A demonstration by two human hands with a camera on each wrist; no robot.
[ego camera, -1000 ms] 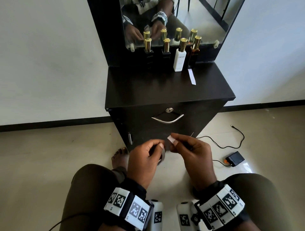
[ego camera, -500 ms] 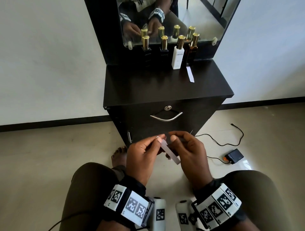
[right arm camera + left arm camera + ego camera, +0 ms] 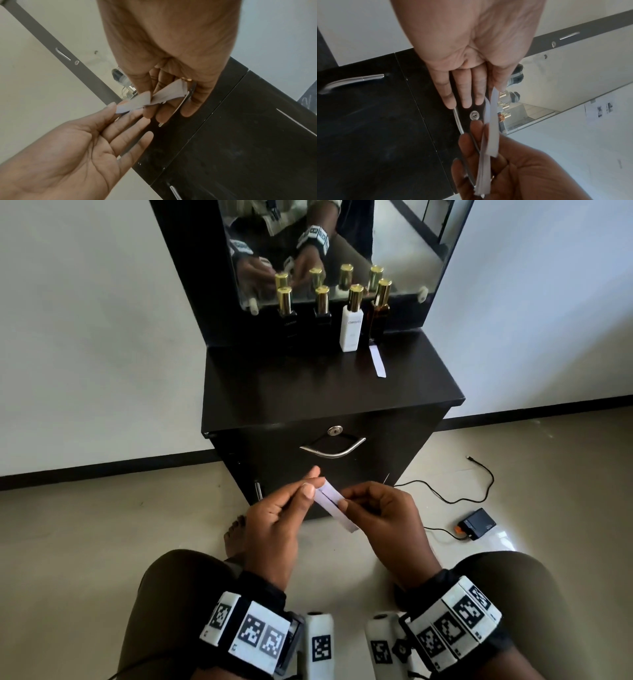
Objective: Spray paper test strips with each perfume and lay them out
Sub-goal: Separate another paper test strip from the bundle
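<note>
The left hand [image 3: 274, 525] pinches one end of a small bundle of thin white paper strips [image 3: 334, 503] between thumb and forefinger, its other fingers held out nearly straight. The right hand [image 3: 387, 518] grips the bundle's other end, fingers curled around it. In the left wrist view the strips [image 3: 489, 129] fan apart slightly, flat, matte and narrow with square-cut ends (one of them is peeling away from the rest). The bundle sits in the air just in front of the drawer of a dark, smooth-laminate dressing cabinet [image 3: 308, 392], below its curved brushed-metal handle [image 3: 332, 448].

On the cabinet top, against the mirror [image 3: 394, 244], stand four slim perfume bottles with shiny gold cylindrical caps: two black bottles [image 3: 287, 316] on the left, a white rectangular bottle [image 3: 350, 332], and an amber glass bottle [image 3: 378, 316] at the right. One single white paper strip [image 3: 376, 360] lies flat in front of the amber bottle, pointing toward the front edge. The rest of the top, from the bottles to the sharp front edge, is bare dark surface.

A black cable and small black box [image 3: 478, 522] lie on the pale floor to the right.
</note>
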